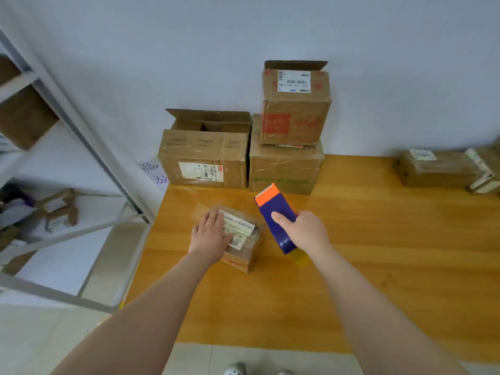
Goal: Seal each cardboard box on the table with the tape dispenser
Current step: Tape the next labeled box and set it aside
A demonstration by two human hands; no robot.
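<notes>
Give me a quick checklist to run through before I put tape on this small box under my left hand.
1. The small box is steadied: the left hand lies flat on its top. Ok.
2. The tape dispenser is in the grip: the right hand wraps round its body. Ok.
3. Dispenser on the box: it is held to the box's right, over the table, not touching it. Not ok.
4. Tape end free at the orange cutter end: cannot tell.
5. Box top closed: it lies flat under the label. Ok.
6. Other boxes done: the open box at the back has a flap up. Not ok.
</notes>
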